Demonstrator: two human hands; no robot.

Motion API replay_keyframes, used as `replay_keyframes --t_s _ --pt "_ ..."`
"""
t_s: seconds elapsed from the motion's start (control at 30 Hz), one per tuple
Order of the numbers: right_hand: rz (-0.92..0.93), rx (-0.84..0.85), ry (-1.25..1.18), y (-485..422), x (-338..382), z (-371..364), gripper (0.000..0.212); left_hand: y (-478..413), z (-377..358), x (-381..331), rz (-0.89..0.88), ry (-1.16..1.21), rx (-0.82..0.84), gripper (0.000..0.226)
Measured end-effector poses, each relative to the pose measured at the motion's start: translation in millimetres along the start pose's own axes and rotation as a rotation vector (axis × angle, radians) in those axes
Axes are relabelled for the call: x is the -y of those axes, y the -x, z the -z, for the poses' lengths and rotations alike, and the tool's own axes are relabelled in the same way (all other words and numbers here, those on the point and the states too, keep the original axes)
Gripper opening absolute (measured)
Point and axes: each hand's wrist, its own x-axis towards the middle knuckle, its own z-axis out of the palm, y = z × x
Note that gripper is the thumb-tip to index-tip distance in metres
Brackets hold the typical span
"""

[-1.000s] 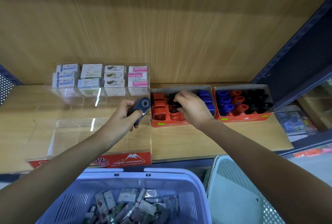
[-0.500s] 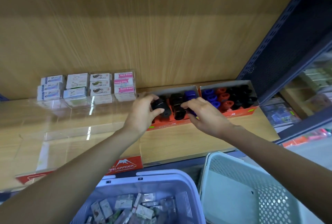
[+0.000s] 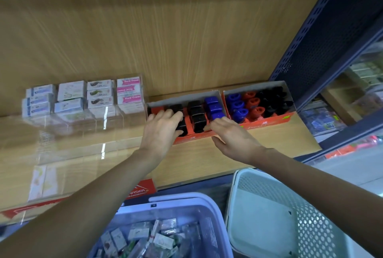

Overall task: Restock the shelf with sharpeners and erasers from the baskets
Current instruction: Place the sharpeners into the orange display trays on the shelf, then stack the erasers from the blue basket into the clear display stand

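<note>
While both hands work at the same red carton [image 3: 193,137], they stay apart from each other. The left hand [image 3: 163,128] lies over the carton's left column, fingers bent across the top and thumb against the front, gripping a black sharpener [image 3: 183,126] that sits in its slot. The right hand [image 3: 231,136] holds nothing; its loosely bent fingertips touch the front one of the blue sharpeners [image 3: 214,108], and its thumb is spread below, by the carton's front wall. Between the hands stands a column of more black sharpeners [image 3: 196,115]. Just beside this carton, to the right, a second carton [image 3: 269,122] holds blue, red and black sharpeners. To the left, a clear display case [image 3: 124,133] carries stacked eraser boxes [image 3: 99,96] at its back. All of it rests on the wooden shelf [image 3: 207,162]. Below the shelf edge, a lilac basket [image 3: 180,197] holds wrapped erasers [image 3: 145,237], and a pale green basket [image 3: 244,172] stands just beside it on the right.
</note>
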Motion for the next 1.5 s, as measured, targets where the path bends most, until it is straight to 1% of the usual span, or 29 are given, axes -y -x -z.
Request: replay_keyframes --t_s 0.1,0.17,0.27,0.33,0.43,0.5,0.6,0.63,0.73,0.77,0.83,0.87,0.9,0.93,0.97,1.0,1.03,1.07,1.13,1.17,1.23,1.3,1.4,1.5 --pt "-0.008 0.025 0.015 5 2 1 0.034 3 -5 -6 0.008 -0.037 -0.014 0.032" --pt "-0.021 0.054 0.022 9 6 6 0.036 8 -3 -9 0.023 -0.022 0.002 0.04" --pt "-0.065 0.094 -0.012 15 18 15 0.036 24 8 -8 0.022 0.019 0.042 0.054" --pt "-0.096 0.107 -0.054 20 31 22 0.035 43 22 -5 -0.005 0.091 0.049 0.055" --pt "-0.164 0.101 -0.159 27 57 28 0.031 81 47 7 -0.011 0.251 0.056 0.043" --pt "-0.23 0.09 -0.286 32 76 30 0.026 110 62 19 -0.018 0.3 0.068 0.034" --pt "-0.284 0.08 -0.51 45 109 26 0.02 159 80 40 0.01 0.322 0.118 0.048" --pt "-0.302 0.077 -0.565 51 122 23 0.02 176 86 46 0.039 0.344 0.135 0.048" --pt "-0.341 0.077 -0.671 69 156 5 0.021 222 100 65 0.133 0.448 0.232 0.023" --pt "-0.355 0.101 -0.679 75 166 -2 0.02 237 103 71 0.164 0.442 0.269 0.023" --pt "-0.381 0.168 -0.662 88 185 -21 0.017 265 103 86 0.238 0.397 0.291 0.032" --pt "-0.381 0.213 -0.599 94 192 -32 0.016 279 101 94 0.284 0.37 0.267 0.038" --pt "-0.368 0.249 -0.455 100 198 -42 0.02 292 98 100 0.334 0.338 0.238 0.045" --pt "-0.341 0.253 -0.259 105 200 -53 0.026 303 93 107 0.377 0.323 0.205 0.051" --pt "-0.324 0.229 -0.063 112 202 -62 0.032 313 90 112 0.424 0.326 0.184 0.055" --pt "-0.338 0.159 0.081 118 203 -70 0.037 321 83 116 0.474 0.348 0.174 0.058" --pt "-0.405 0.093 0.163 124 202 -77 0.042 328 79 118 0.533 0.378 0.18 0.06" --pt "-0.513 0.052 0.193 128 201 -83 0.049 334 72 119 0.59 0.413 0.201 0.061" --pt "-0.737 0.046 0.144 133 197 -90 0.06 342 59 118 0.645 0.455 0.25 0.062" --pt "-0.807 0.046 0.099 135 194 -93 0.061 345 54 118 0.644 0.45 0.267 0.061" --pt "-0.85 0.007 0.021 135 186 -96 0.056 348 45 120 0.628 0.424 0.252 0.06" --pt "-0.817 -0.047 -0.036 133 180 -98 0.052 351 39 124 0.607 0.406 0.215 0.061" --pt "-0.675 -0.069 -0.059 126 179 -100 0.056 364 35 133 0.631 0.385 0.181 0.062" --pt "-0.566 0.027 -0.068 120 186 -103 0.058 378 35 148 0.684 0.351 0.189 0.066"
